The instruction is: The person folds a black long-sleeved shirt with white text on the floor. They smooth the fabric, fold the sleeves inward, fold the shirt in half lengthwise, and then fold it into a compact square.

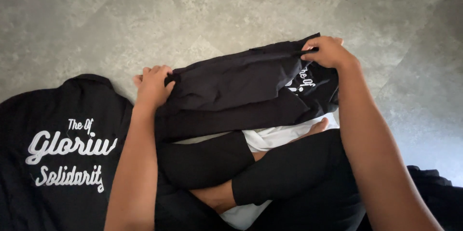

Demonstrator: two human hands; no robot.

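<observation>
1. Spread flat on the grey stone-patterned floor (231,4) at about nine o'clock lies a black cotton shirt with white script lettering (58,158), its collar pointing away from the person.
2. Just right of it, the left hand (153,86) sits at about ten o'clock from the lap, its fingers (156,70) clenched over the left edge of a folded black cotton garment (231,91).
3. That folded black garment stretches across the middle, tilted up toward two o'clock, resting over the person's crossed legs in black trousers (270,173); a strip of white cloth (275,137) shows beneath it.
4. At about one o'clock the right hand (328,51) pinches the garment's upper right corner, fingers (313,45) closed on the fabric, with a bit of white lettering just under the palm.
5. A bare foot (319,126) peeks out below that corner.
</observation>
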